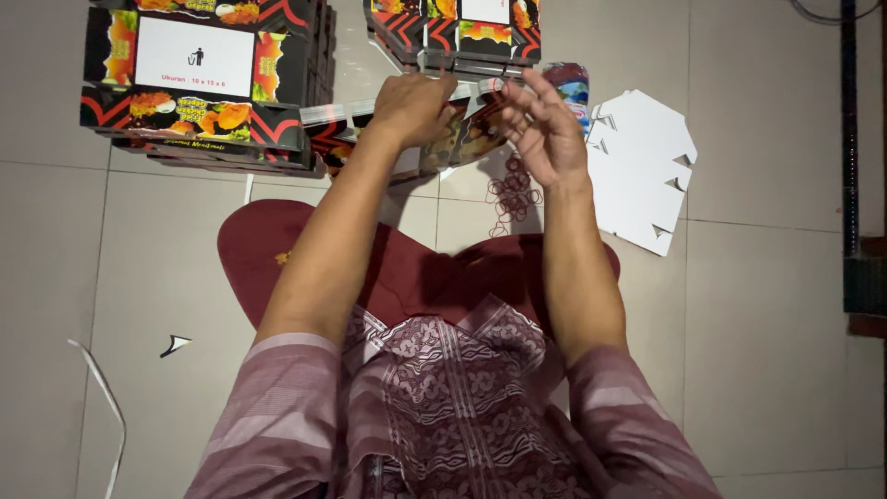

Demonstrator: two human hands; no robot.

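Left hand [413, 103]: knuckles up, fingers curled and clamped on the flat printed carton [434, 139] held over the floor
Right hand [545, 129]: fingers apart, fingertips touching carton's right edge
Rubber bands [513, 196]: red heap on floor tile, just below right hand
Stacks (black, red and orange prints): folded cartons [199, 79] upper left, second stack [457, 32] above hands
White die-cut blank [642, 166]: flat on floor, right of hands

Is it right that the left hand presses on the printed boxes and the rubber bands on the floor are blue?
Not quite. The head view shows the left hand pressing on the printed boxes, but the rubber bands on the floor are dark red, not blue.
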